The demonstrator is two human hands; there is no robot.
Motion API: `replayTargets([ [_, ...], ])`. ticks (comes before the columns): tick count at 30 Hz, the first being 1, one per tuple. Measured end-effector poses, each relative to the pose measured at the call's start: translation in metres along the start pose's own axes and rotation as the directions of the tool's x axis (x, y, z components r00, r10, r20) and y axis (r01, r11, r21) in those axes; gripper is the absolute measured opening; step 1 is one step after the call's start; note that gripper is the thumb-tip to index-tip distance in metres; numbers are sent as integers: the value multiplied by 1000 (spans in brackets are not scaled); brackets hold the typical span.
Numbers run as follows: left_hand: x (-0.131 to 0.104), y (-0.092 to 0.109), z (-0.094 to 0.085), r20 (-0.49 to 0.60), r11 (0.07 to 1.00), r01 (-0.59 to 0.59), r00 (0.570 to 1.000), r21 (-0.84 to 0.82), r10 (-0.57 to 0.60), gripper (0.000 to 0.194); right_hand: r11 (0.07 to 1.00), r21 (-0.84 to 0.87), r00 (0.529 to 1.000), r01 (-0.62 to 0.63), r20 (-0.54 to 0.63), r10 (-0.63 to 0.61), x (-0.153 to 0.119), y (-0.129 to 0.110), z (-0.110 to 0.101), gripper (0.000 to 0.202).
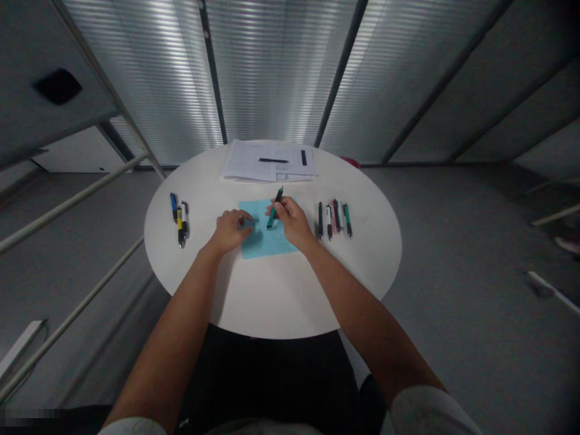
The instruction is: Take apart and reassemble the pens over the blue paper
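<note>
A blue sheet of paper lies on the round white table. Over its right part, my right hand pinches a green and black pen, held at a slant above the sheet. My left hand rests at the sheet's left edge, fingers apart and curved, with nothing in it. To the right, several pens stand side by side in a row. On the left side lie a blue pen, a yellow pen and a white pen.
Stacked printed papers with a black pen on top lie at the table's far edge. Metal rails run along the left. A ribbed translucent wall stands behind the table.
</note>
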State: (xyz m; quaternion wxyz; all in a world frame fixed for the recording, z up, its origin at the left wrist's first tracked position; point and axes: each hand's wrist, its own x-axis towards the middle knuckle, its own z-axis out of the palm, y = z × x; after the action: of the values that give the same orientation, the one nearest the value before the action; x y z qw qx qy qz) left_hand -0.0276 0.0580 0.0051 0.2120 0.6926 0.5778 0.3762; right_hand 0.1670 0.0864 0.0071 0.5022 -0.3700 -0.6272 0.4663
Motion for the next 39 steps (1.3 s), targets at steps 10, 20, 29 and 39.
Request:
replayTargets([
  [10, 4, -8, 6, 1, 999, 49, 999, -22, -49, 7, 820, -542, 981, 187, 56, -187, -9, -9, -11, 28],
  [20, 7, 7, 8, -133, 784, 91, 967, -614, -216, 29, 727, -607, 942, 321, 284, -178, -14, -11, -11, 34],
  [29, 7, 6, 13, 16, 615, 197, 958, -763, -288, 32, 732, -602, 942, 319, 288, -174, -15, -11, -11, 26],
  [39, 5, 10, 10, 6, 761, 169, 977, -626, -213, 29, 656, -694, 949, 296, 290, -121, -16, -15, -12, 28],
])
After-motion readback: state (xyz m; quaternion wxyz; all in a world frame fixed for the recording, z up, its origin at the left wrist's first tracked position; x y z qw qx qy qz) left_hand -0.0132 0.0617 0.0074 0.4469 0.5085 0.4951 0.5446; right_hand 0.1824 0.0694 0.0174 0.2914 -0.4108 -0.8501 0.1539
